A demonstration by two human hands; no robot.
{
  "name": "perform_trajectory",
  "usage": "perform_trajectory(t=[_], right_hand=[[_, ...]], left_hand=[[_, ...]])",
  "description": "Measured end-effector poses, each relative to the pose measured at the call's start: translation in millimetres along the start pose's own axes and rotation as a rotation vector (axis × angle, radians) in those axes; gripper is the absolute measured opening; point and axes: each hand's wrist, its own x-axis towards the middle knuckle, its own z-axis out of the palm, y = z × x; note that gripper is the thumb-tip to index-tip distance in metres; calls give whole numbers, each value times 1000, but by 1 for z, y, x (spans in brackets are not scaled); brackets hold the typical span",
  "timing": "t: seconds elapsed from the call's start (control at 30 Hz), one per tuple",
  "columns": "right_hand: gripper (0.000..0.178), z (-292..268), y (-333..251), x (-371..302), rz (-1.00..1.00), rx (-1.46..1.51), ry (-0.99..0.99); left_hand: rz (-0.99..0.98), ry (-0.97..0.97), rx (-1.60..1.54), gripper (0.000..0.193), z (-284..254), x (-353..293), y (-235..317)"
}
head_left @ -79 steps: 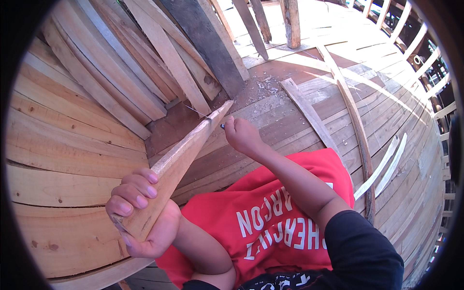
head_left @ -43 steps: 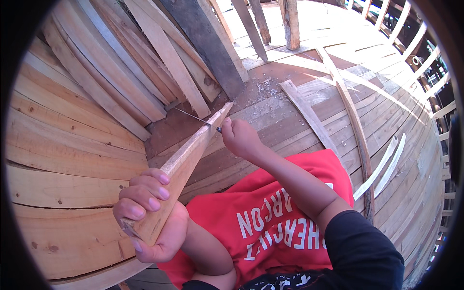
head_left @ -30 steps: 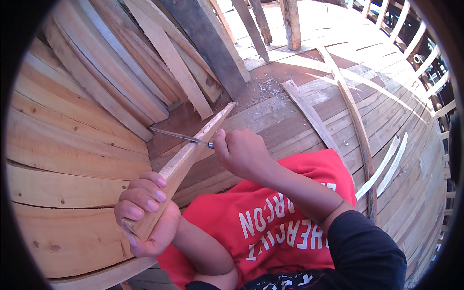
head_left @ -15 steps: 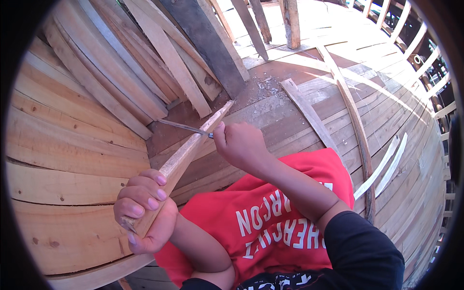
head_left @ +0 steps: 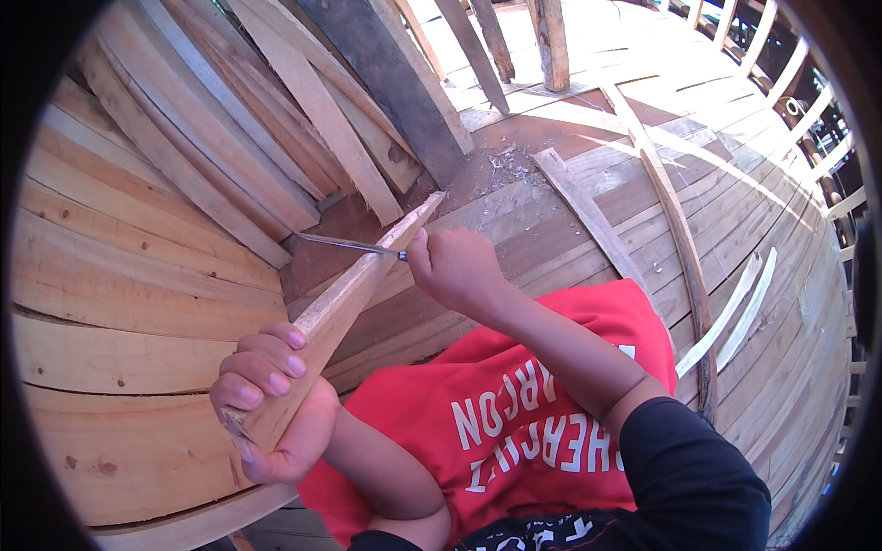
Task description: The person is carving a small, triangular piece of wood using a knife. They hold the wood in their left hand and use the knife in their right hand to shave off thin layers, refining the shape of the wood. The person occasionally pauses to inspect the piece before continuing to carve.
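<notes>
- Left hand [head_left: 308,427] clenched around the thick end of a tapered wood piece [head_left: 342,303], held slanting above the plank floor [head_left: 570,266].
- Right hand [head_left: 457,266] grasps a knife [head_left: 340,242], its slim metal blade across the wood's upper edge.
- Clean work likely calls for a shallow blade angle, 2 firm grips and the left hand well clear.
- Rough, pale edge; smoother tan face; curled shavings [head_left: 510,165] beyond the tip.

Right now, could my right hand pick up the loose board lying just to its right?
Probably not: your right hand is closed around the thin metal tool, so it looks too full to grip, though nothing visible blocks the way to the loose board.
</notes>
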Motion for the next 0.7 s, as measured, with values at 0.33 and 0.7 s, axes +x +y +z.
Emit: perform_trajectory(t=[0.33, 0.7], right_hand=[[52, 10, 18, 8, 141, 36, 52], [52, 13, -11, -13, 28, -4, 27]], left_hand=[[7, -81, 16, 40, -2, 2, 0], [-61, -25, -33, 37, -10, -2, 3]])
